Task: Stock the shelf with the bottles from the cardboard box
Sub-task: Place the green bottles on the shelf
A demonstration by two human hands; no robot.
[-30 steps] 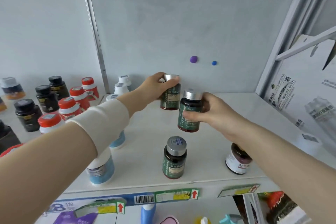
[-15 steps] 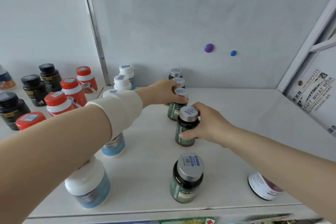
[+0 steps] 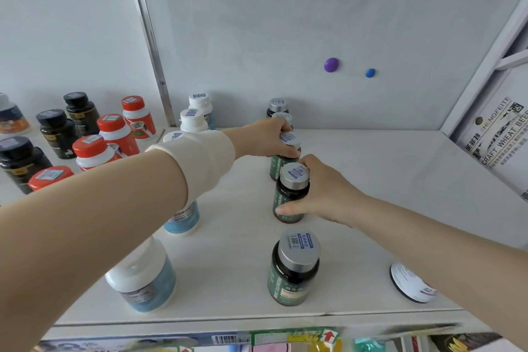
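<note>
R grip [image 3: 325, 194] round btl [image 3: 294, 177], L grip [image 3: 265, 137] atop neighbour [image 3: 280, 164]

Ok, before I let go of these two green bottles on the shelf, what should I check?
1. Nearer bottle, gripped by right hand, upright on shelf: ok.
2. Farther bottle, gripped by left hand, base down: cannot tell, base mostly hidden.
3. Both in line with front bottle: ok.
4. Gap between the held bottles: cannot tell, they overlap.
5. Bare shelf right of them for withdrawing: ok.
</note>
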